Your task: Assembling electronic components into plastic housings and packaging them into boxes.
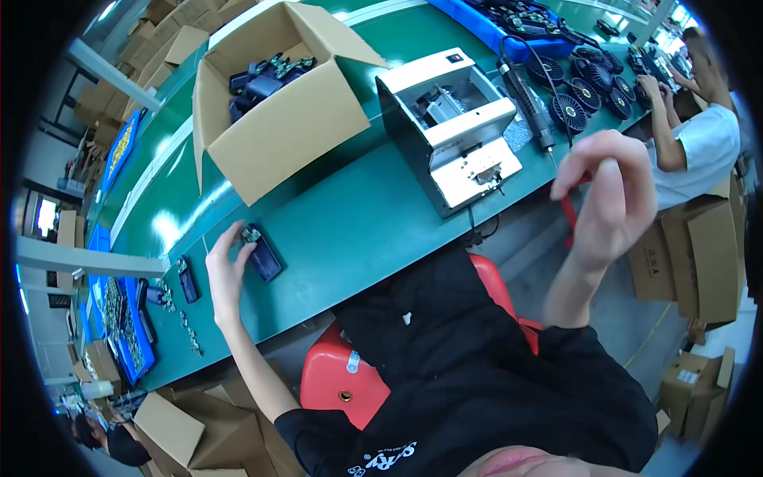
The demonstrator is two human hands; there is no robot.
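My left hand [226,269] is at the near left of the green bench, thumb and fingers closed on one end of a dark blue plastic casing [267,261]. A small green circuit board [251,234] shows at that end, beside my fingertips. My right hand [610,195] is raised off the bench on the right, with its fingers curled in. Whatever those fingers may hold is hidden. Just beyond it lies a corded electric screwdriver [528,103], its tip pointing toward my right hand.
An open carton [290,151] of dark casings and boards stands on the bench [342,246]. Beside it is a metal-fronted machine [453,119]. Black round fan-like parts [586,94] and a blue tray [477,24] lie beyond. Another casing [187,282] sits left; a co-worker [699,143] works at right.
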